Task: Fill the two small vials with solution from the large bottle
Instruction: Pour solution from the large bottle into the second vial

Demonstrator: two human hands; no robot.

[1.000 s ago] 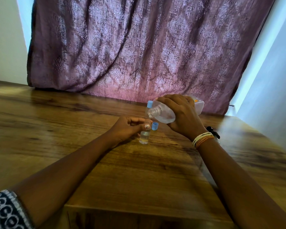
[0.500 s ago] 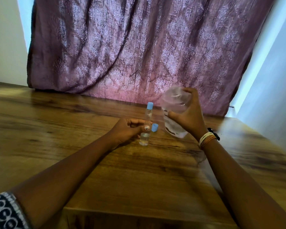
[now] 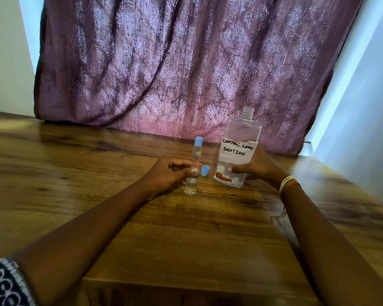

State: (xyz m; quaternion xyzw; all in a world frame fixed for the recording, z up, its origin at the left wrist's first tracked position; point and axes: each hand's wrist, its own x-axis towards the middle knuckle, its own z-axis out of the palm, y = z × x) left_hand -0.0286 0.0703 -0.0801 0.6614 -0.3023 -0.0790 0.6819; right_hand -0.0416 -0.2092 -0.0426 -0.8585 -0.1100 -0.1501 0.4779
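Note:
The large clear bottle [image 3: 238, 149], labelled "contact lens solution", stands upright and uncapped on the wooden table [image 3: 186, 228]. My right hand [image 3: 260, 170] grips its lower part, thumb on the front. My left hand [image 3: 168, 174] pinches an open small vial [image 3: 191, 185] that stands on the table with clear liquid in it. Just behind it stands the second small vial [image 3: 196, 152], which wears a blue cap. A loose blue cap [image 3: 205, 170] lies between the held vial and the bottle.
A purple patterned curtain [image 3: 186, 62] hangs along the table's far edge. A pale wall [image 3: 363, 107] runs close on the right. The table's front edge [image 3: 186, 281] lies near me, and bare wood stretches to the left.
My right hand swung the large bottle from its tilt over the open vial back upright and lowered it onto the table to the vial's right. My left hand has stayed on the vial.

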